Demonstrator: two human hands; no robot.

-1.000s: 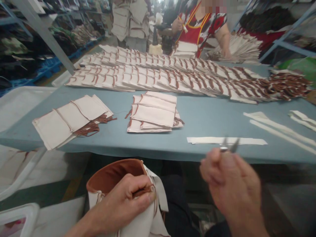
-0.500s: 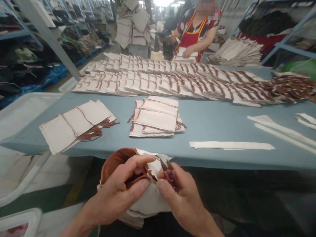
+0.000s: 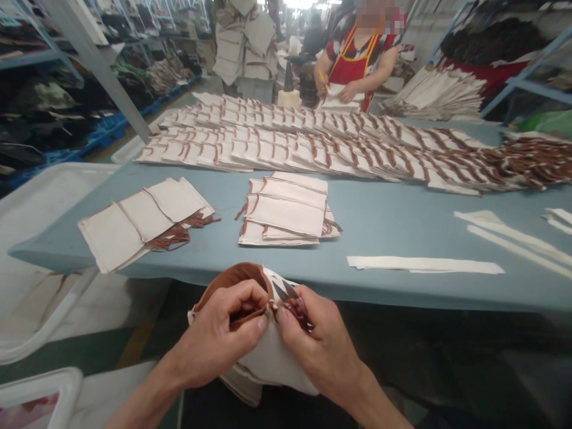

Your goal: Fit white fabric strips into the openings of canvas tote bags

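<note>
A white fabric piece [image 3: 279,360] with a brown inside hangs before me, just off the table's near edge. My left hand [image 3: 227,325] pinches its brown-lined rim between thumb and fingers. My right hand [image 3: 313,339] is closed around small thread snips [image 3: 292,301] with dark blades and reddish handles. The blades are parted and point up and left. The right thumb presses on the fabric's edge beside the left thumb, and the fingertips nearly meet there. More pale fabric layers hang below the piece.
The blue-covered table [image 3: 402,223] carries a stack of white pieces [image 3: 288,211], another stack with brown cords [image 3: 145,223], and white strips [image 3: 424,264]. Long overlapping rows of brown-edged pieces [image 3: 268,143] lie behind. A co-worker in a red apron [image 3: 353,65] stands across the table. White plastic bins [image 3: 67,173] stand at left.
My left fingers have curled in from a stretched position and now pinch the rim. The snips have shifted left, nearer the fabric edge. The view has moved slightly.
</note>
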